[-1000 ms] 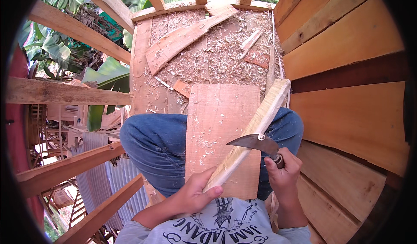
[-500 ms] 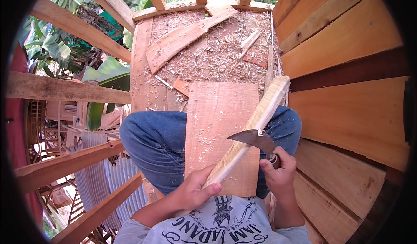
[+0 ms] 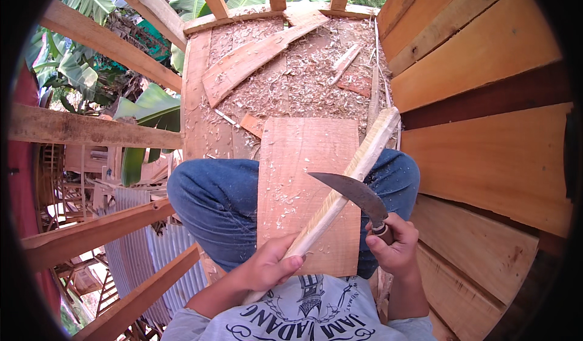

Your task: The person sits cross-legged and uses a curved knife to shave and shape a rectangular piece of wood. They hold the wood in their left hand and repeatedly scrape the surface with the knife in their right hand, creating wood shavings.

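My left hand [image 3: 274, 264] is wrapped round the near part of a long pale wooden stick [image 3: 335, 204], which slants away to the upper right. In my right hand [image 3: 393, 244] is the dark handle of a curved knife [image 3: 358, 196]. Its hooked blade lies across the stick near mid-length, tip pointing left; whether it touches the wood I cannot tell. Under the stick, a flat rectangular board [image 3: 297, 159] rests on my lap between my knees, with a few shavings on it.
Wood shavings [image 3: 267, 80] cover the plank floor ahead, around a long wood offcut [image 3: 249, 61] and smaller scraps [image 3: 345, 61]. A plank wall [image 3: 486, 146] stands close on the right. Open wooden rails [image 3: 91, 125] run along the left, with banana leaves [image 3: 152, 104] beyond.
The knife blade has shifted slightly left and nearer to me along the stick. A curl of shaving at the blade is gone. The stick's far end has moved a little left.
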`<state>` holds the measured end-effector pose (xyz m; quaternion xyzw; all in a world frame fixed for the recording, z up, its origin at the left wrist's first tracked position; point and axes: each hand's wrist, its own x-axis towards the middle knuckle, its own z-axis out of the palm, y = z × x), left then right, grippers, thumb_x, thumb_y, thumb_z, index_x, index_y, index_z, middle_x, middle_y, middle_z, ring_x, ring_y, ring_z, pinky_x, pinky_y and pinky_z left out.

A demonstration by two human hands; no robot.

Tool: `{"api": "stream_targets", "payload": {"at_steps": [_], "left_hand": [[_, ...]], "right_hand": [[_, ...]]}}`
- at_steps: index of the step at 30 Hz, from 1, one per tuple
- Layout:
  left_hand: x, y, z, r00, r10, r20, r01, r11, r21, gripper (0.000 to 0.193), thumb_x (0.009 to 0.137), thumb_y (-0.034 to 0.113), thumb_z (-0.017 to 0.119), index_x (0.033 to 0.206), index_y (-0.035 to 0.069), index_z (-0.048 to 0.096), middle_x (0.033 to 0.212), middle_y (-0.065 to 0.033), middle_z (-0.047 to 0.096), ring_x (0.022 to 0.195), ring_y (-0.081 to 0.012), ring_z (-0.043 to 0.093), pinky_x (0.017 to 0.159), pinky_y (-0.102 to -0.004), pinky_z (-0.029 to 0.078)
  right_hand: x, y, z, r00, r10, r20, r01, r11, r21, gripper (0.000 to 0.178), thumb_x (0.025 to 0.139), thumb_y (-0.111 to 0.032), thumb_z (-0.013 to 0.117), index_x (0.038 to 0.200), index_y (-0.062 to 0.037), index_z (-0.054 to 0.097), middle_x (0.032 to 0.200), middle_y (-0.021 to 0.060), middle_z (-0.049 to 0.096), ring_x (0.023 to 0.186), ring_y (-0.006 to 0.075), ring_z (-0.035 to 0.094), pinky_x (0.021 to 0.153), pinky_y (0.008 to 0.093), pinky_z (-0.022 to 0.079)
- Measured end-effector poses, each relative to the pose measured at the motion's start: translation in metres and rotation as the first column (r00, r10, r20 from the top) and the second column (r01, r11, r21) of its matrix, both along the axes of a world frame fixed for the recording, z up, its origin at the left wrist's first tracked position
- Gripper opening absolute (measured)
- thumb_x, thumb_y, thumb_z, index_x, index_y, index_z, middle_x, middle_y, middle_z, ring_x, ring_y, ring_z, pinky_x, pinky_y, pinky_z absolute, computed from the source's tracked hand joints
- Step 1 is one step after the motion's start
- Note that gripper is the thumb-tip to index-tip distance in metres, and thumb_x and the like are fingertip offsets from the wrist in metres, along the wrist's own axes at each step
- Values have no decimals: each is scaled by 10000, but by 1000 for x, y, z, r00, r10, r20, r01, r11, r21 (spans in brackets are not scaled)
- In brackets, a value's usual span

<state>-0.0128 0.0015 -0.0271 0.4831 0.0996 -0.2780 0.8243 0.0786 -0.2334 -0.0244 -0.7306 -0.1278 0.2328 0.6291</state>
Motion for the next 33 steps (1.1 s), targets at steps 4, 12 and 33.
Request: {"api": "stream_targets", "payload": {"at_steps": [4, 12, 33], "left_hand": [[1, 1, 1, 1000, -16, 4, 16, 1000, -5, 437, 910, 468, 497, 875, 40, 414, 549, 23, 408, 434, -27, 362, 387, -185, 289], [4, 0, 2, 1000, -4, 19, 4, 1000, 7, 437, 912, 460, 498, 873, 32, 422, 567, 26, 406, 438, -29, 361, 390, -186, 281], [4, -3, 3, 999, -11, -38, 9, 999, -43, 419, 908, 457, 505, 847, 52, 417, 556, 31, 395, 437, -32, 353, 388, -194, 263]], "right_hand": [[3, -3, 6, 949, 152, -276, -120, 984, 128, 193, 791, -82, 688, 935, 18, 609, 651, -11, 564, 538, 6, 447, 479, 184, 342], [5, -13, 8, 855, 180, -486, -31, 954, 299, 190, 863, -133, 621, 922, 42, 576, 548, -9, 499, 413, 30, 403, 381, 203, 298], [-14, -7, 2, 979, -62, -195, 67, 998, 17, 148, 802, -121, 663, 837, 10, 604, 612, -21, 565, 525, 14, 478, 479, 187, 365]]}}
